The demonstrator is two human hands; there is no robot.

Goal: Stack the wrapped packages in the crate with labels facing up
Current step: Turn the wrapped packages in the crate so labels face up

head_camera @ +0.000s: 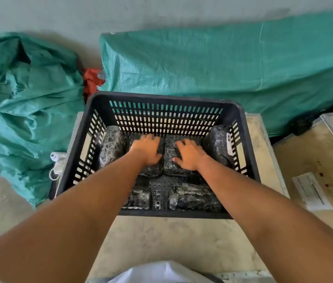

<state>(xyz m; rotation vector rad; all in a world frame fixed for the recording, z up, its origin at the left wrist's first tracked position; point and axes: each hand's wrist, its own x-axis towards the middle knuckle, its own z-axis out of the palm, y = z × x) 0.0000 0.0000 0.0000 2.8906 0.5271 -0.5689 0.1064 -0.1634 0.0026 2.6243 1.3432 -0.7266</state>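
forearms outstretched, left hand (148, 149), right hand (190, 155) flat on packages (173, 160)

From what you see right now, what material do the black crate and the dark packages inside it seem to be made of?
The black slotted crate looks like moulded rigid plastic, matt, with even rows of vent slots. The dark wrapped packages, such as the one under the left hand, seem covered in clear stretch film: glossy, wrinkled, with white glints. What is inside cannot be seen.
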